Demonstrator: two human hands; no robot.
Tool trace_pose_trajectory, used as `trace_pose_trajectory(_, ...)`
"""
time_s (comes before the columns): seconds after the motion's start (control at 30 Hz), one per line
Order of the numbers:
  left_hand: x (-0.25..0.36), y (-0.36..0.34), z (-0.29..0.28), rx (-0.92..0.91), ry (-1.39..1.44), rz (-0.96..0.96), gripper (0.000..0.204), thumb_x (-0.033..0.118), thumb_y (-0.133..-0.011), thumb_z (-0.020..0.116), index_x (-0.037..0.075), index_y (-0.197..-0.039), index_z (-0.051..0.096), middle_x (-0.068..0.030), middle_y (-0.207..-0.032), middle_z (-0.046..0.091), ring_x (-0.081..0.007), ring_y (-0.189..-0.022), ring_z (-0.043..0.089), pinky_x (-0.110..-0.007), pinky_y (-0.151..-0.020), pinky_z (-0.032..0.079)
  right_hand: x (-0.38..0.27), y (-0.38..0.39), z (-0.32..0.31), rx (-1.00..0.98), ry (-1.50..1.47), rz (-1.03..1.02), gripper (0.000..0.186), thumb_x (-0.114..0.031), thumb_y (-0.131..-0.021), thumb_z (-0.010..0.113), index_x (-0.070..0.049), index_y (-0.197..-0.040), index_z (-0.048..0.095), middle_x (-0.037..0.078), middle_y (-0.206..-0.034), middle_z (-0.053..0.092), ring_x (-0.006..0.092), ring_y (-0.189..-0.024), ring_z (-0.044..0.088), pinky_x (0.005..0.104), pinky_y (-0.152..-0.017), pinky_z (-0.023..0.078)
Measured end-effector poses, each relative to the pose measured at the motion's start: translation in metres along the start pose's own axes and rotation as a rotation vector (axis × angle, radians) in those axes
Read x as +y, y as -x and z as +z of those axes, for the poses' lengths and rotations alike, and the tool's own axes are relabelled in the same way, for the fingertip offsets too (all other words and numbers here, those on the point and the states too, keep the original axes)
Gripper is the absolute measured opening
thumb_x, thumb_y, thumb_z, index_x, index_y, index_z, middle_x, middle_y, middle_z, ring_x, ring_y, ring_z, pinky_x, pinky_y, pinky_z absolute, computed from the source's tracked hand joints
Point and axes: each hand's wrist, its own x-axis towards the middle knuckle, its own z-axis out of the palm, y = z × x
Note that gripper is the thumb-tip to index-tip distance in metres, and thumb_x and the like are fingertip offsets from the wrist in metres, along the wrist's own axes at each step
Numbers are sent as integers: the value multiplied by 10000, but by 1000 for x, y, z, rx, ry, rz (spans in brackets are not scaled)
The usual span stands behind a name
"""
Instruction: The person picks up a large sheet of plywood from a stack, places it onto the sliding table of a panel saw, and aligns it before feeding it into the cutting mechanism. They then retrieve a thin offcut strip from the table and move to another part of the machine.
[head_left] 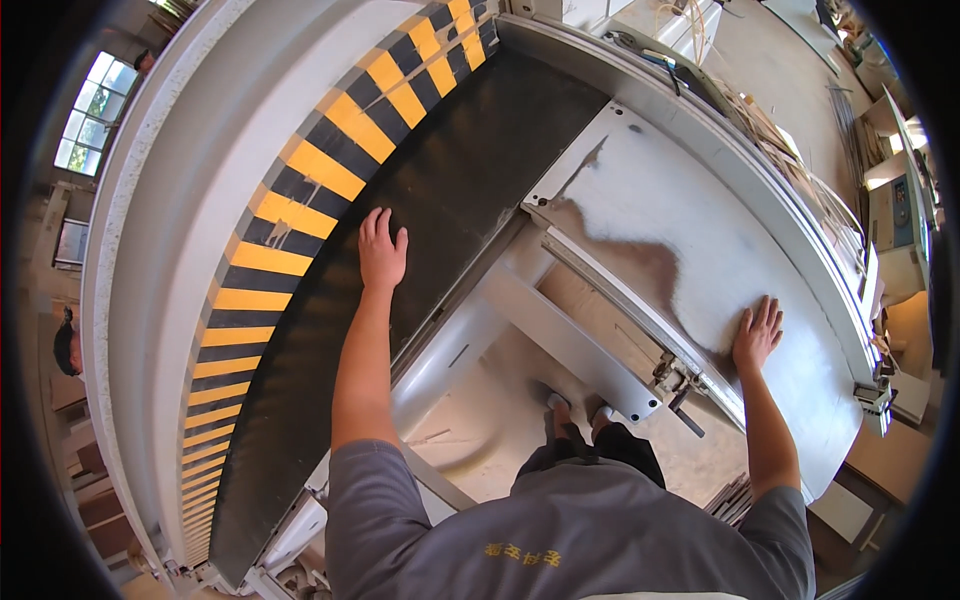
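My left hand (382,250) lies flat, fingers apart, on a black machine surface (440,190) beside a band of yellow and black warning stripes (300,200). My right hand (757,333) rests palm down with spread fingers on a grey metal table plate (680,220) that has a dark worn patch. Neither hand holds anything. My grey shirt and both feet show at the lower middle.
A grey cross beam (560,335) runs under the gap between the two surfaces, over a dusty floor. A white curved machine body (190,150) rises on the left. Stacked boards (800,170) lie at the right. Another person's head (66,345) is at the far left edge.
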Motion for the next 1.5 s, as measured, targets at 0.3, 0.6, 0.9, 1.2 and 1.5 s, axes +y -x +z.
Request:
trace_pose_trajectory(0.3, -40, -64, 35, -48, -201, -6, 629, 364, -1054, 551, 20, -1562, 411, -190, -1627, 414, -375, -1511, 364, -468, -1264, 294, 9, -3, 6, 18, 26, -31, 629, -444, -1099, 428, -182, -1661, 328, 81, -1746, 258, 323, -1622, 175, 564, -1288, 121)
trace_pose_trajectory(0.6, -44, -42, 63, 85, -400, -400, 780, 581, -1035, 496, -16, -1536, 456, -210, -1597, 464, -371, -1502, 390, -531, -1270, 234, 13, -5, 14, 13, 23, -50, 639, -451, -1096, 428, -170, -1661, 326, 86, -1745, 258, 329, -1621, 173, 563, -1289, 123)
trace_pose_trajectory(0.9, 126, 223, -38, -75, -70, -184, 640, 336, -789, 871, 91, -1337, 648, -170, -1293, 598, -359, -1207, 547, -518, -1085, 396, 24, -12, 17, 30, -134, -48, 677, -496, -1091, 406, -179, -1676, 281, 89, -1751, 242, 331, -1625, 165, 602, -1280, 111)
trace_pose_trajectory(1.2, 225, 417, -106, -189, 23, -133, 400, 450, -681, 905, 132, -877, 763, -45, -745, 704, -293, -712, 668, -428, -680, 491, 17, 7, -38, 91, -235, -876, 473, -300, -1030, 487, -68, -1432, 578, 191, -1564, 481, 420, -1562, 268, 572, -1288, 158)
trace_pose_trajectory(1.5, 399, 393, -364, 211, -419, 239, 463, 471, -632, 832, 158, -945, 695, 8, -937, 633, -231, -863, 605, -442, -868, 431, 174, 42, -108, -150, -656, -1236, 368, -151, -877, 702, -18, -1206, 608, 190, -1064, 645, 408, -990, 614, 481, -868, 526)
